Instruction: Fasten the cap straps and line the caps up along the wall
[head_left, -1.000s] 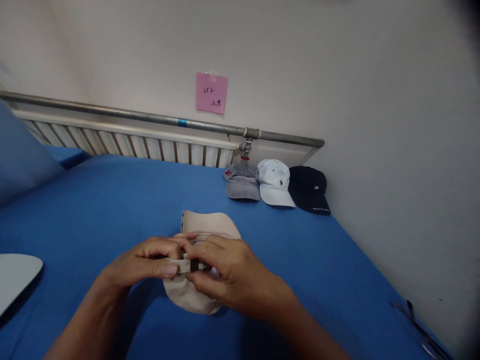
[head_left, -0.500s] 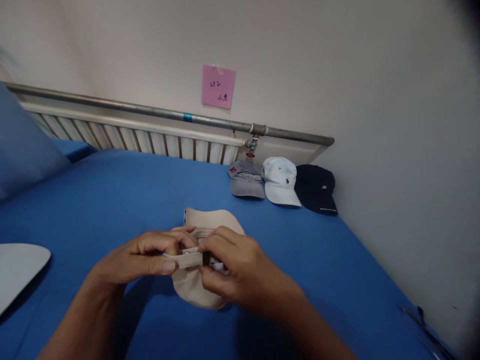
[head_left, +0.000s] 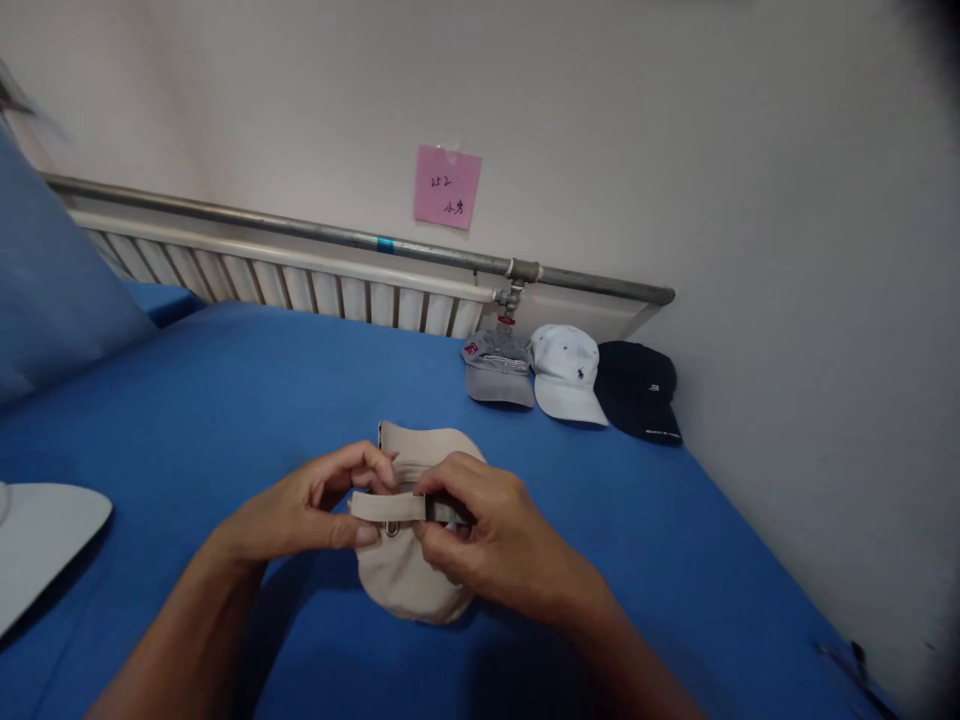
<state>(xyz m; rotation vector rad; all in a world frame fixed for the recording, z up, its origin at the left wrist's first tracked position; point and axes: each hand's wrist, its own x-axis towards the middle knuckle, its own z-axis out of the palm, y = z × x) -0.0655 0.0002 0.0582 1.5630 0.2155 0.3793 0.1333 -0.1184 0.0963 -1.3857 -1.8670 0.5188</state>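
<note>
A beige baseball cap (head_left: 412, 580) lies upside down on the blue surface, its brim pointing away from me. Across its back opening runs the adjustable strap (head_left: 386, 507), with a small metal buckle (head_left: 391, 528) showing just below it. My right hand (head_left: 487, 530) pinches the strap's right part between thumb and fingers; a dark piece sits at that spot. At the left end, my left hand (head_left: 322, 505) holds the cap, thumb below the strap and fingers behind it. Part of the cap's inside is hidden by my fingers.
Grey (head_left: 499, 370), white (head_left: 568, 375) and black (head_left: 639, 390) caps stand in a row by the wall. A white brim-like piece (head_left: 52, 545) lies at the left. Behind the blue surface (head_left: 300, 380) are a radiator (head_left: 337, 295) and pipe (head_left: 450, 255); a pink note (head_left: 448, 187) hangs above.
My left thumb has slid under the strap and its fingers have lifted off the strap's front, baring its left end and the buckle. My right hand keeps its pinch. The view has shifted slightly.
</note>
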